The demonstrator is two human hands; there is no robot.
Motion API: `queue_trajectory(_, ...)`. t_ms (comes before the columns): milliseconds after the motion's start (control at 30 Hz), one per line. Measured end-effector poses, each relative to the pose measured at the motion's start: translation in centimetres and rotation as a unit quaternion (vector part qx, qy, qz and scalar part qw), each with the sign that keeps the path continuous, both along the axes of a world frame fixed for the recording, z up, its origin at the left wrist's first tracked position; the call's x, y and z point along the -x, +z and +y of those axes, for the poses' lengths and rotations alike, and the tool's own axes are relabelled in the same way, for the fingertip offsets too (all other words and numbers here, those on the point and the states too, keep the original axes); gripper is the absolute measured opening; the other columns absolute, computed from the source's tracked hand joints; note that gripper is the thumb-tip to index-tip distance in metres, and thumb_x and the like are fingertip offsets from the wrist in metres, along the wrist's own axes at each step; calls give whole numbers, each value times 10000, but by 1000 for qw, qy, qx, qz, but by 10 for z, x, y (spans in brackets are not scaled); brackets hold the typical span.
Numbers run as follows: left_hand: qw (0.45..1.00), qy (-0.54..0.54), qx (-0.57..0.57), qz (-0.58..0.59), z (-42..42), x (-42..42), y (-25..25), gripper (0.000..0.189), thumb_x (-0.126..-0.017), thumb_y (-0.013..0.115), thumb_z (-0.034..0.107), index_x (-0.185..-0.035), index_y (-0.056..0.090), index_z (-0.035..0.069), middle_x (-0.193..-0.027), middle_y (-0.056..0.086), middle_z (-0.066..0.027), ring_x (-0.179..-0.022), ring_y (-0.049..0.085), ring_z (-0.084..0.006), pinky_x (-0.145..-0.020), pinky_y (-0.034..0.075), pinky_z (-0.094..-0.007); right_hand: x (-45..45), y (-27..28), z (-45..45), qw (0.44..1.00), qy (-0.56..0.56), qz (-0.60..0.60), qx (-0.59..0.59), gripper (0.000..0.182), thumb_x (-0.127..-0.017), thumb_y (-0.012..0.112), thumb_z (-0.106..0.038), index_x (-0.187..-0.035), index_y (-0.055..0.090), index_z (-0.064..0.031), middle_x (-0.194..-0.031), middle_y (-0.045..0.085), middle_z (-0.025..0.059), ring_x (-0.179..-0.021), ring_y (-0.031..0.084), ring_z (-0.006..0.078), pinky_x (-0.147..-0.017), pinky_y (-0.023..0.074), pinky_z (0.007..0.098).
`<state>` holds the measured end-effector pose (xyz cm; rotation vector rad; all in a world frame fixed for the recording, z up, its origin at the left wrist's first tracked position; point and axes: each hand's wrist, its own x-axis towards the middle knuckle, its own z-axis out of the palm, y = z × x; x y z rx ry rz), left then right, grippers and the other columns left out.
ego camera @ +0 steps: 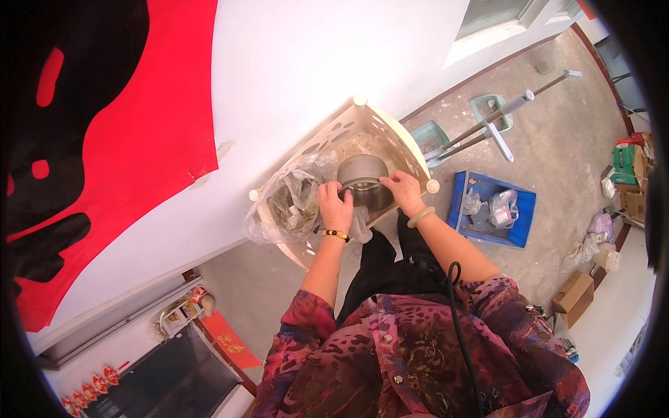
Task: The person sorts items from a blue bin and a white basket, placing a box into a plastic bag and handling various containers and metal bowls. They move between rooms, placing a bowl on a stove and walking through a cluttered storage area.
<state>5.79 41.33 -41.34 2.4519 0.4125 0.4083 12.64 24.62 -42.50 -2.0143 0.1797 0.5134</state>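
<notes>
A round metal pot rests in the top tier of a cream plastic corner rack. My left hand has its fingers and thumb on the left side of the pot's rim. On the opposite side, my right hand pinches the rim between thumb and fingers. Beside my left hand, a clear plastic bag with dry, greenish-brown stuff inside bulges over the rack's edge. Another bit of clear plastic hangs below the pot. The pot's bottom is partly hidden.
The rack stands against a white wall bearing a red and black poster. To the right are a blue plastic crate holding bagged items, and long-handled dustpans. Cardboard boxes line the far right wall.
</notes>
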Motion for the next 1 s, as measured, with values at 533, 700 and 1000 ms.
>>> queue_trajectory(533, 974, -108, 26, 197, 20, -32, 25, 337, -728, 658, 259, -625, 495, -17, -655, 508, -163, -605, 487, -324, -557, 389, -389, -11, 4, -5, 961, 219, -155, 65, 326, -779, 589, -307, -667, 536, -5, -720, 559, 163, -721, 550, 341, -634, 436, 423)
queue_trajectory(700, 984, -92, 12, 154, 11, -29, 18, 318, -759, 625, 240, -638, 481, -17, -698, 507, -173, -660, 493, -358, -593, 389, -420, -8, 0, 0, 958, 207, -186, 72, 309, -806, 549, -290, -696, 537, -1, -790, 567, 166, -795, 539, 353, -683, 441, 428)
queue_trajectory(1000, 978, -89, 1, 190, 17, -45, 27, 252, -771, 599, 223, -688, 503, 5, -741, 537, -164, -702, 525, -360, -625, 423, -433, -13, 4, 12, 970, 150, -178, 64, 309, -788, 567, -290, -655, 548, -11, -728, 566, 188, -707, 549, 368, -635, 435, 439)
